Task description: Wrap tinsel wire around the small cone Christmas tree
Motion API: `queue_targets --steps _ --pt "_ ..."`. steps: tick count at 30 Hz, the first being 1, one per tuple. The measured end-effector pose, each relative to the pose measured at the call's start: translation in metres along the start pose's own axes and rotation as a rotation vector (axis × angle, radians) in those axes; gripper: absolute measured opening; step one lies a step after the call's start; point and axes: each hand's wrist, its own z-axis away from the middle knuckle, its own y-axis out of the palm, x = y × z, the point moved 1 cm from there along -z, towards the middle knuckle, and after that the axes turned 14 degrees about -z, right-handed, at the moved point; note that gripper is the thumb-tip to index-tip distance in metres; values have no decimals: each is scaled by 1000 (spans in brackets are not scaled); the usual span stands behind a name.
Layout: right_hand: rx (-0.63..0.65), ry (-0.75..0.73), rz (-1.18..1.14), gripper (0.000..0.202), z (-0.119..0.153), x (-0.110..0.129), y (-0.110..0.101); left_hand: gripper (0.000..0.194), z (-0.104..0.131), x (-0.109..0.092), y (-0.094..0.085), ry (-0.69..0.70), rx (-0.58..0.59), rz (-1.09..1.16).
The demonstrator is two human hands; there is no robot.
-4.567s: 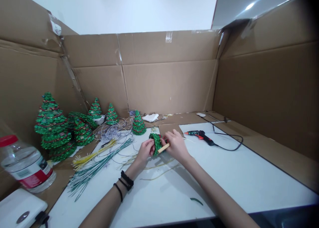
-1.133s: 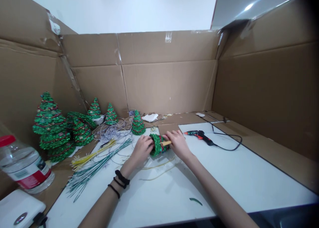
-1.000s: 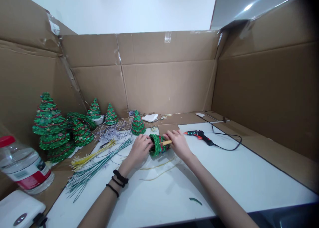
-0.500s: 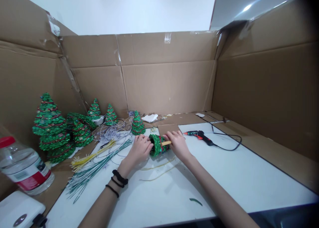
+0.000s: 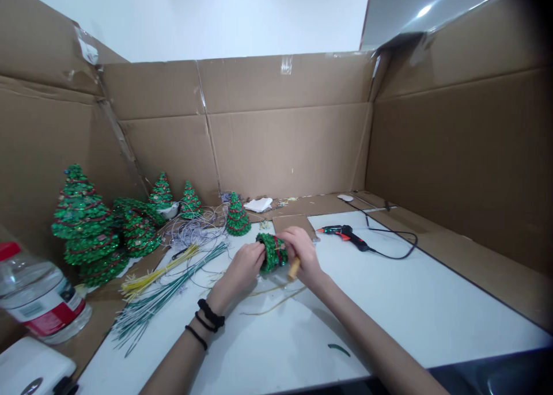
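A green tinsel piece with red trim (image 5: 273, 252) lies on its side on the white tabletop, its hollow end facing left. My left hand (image 5: 247, 264) grips that end, fingertips at the rim. At the other side my right hand (image 5: 303, 251) is closed around a wooden-handled tool (image 5: 294, 268), fingertips against the tinsel; the tool's tip is hidden. Two thin yellowish strands (image 5: 274, 303) lie just below. Behind stands a small green tinsel tree (image 5: 237, 215).
More tinsel trees (image 5: 86, 222), a water bottle (image 5: 43, 297) and a white device (image 5: 34, 366) are at left. Yellow wires (image 5: 159, 274), green wires (image 5: 168, 294) and tangled wire lie nearer. A glue gun (image 5: 345, 235) with cord lies right. Cardboard walls (image 5: 285, 147) surround the table.
The tool in my right hand has swung from lying across the tinsel to pointing its handle down toward me. My left fingers have closed more on the rim.
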Motion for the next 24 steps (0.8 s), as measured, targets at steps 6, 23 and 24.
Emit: queue_targets --steps 6,23,24 --pt "-255 325 -161 24 -7 -5 -20 25 1 6 -9 -18 77 -22" --pt "529 479 -52 33 -9 -24 -25 27 8 31 -9 -127 144 115" --pt "524 472 -38 31 -9 -23 -24 29 6 28 -9 -138 120 150"
